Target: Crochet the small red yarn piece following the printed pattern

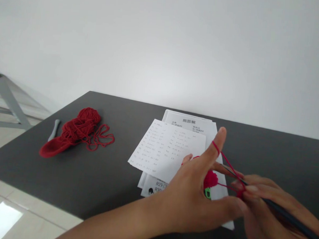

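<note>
Our left hand [190,196] pinches the small red crochet piece [211,179], yarn strand [226,161] looped over its forefinger; our right hand [267,207] clenches the crochet hook [285,213] just beside it, above the bench [97,180].

Two hooks [283,211] – three sheets [168,148]

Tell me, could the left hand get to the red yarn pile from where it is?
Probably not freely: the left hand has red strand looped over its forefinger, tied into the work. The table toward the yarn pile looks open.

Hands [216,201] meet — left forefinger raised.
</note>
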### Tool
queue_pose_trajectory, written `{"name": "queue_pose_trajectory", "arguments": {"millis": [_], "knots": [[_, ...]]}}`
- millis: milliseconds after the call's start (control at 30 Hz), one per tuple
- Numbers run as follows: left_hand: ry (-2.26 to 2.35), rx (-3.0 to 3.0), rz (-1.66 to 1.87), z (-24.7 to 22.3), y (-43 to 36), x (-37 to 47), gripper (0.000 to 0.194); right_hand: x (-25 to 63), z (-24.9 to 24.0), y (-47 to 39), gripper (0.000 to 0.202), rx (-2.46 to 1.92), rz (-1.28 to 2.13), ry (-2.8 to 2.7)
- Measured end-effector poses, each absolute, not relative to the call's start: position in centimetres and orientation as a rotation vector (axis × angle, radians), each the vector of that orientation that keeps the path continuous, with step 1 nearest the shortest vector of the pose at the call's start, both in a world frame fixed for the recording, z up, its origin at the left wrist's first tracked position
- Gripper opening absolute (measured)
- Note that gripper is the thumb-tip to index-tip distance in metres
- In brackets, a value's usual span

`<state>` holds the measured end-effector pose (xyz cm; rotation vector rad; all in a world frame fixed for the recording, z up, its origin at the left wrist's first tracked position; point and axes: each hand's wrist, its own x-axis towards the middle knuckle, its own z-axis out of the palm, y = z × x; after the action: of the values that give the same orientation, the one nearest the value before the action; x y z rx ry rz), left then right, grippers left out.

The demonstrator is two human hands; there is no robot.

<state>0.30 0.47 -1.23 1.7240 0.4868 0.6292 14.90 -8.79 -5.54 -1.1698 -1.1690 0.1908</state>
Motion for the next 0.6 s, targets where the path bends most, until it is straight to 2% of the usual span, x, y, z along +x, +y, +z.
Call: {"name": "queue_pose_trajectory", "arguments": {"millis": [100, 367, 500, 600], "knots": [[0.494, 1.662, 0.679, -1.6, -0.1, 0.7, 0.113, 14.5, -5.2, -8.8, 0.012, -1.144, 0.131, -1.277], [0.636, 1.46, 0.691, -1.5, -0.6, 1.3, 0.092, 14.0, -5.4, -8.7, 0.016, -1.174, 0.028, -1.259], [0.655, 1.457, 0.699, -1.3, -0.8, 1.0, 0.096, 13.6, -5.4, -8.3, 0.014, -1.182, 0.027, -1.19], [0.629, 1.338, 0.687, -1.1, -0.9, 0.9, 0.104, 13.8, -5.8, -8.4, 0.02, -1.159, -0.014, -1.071]]}}
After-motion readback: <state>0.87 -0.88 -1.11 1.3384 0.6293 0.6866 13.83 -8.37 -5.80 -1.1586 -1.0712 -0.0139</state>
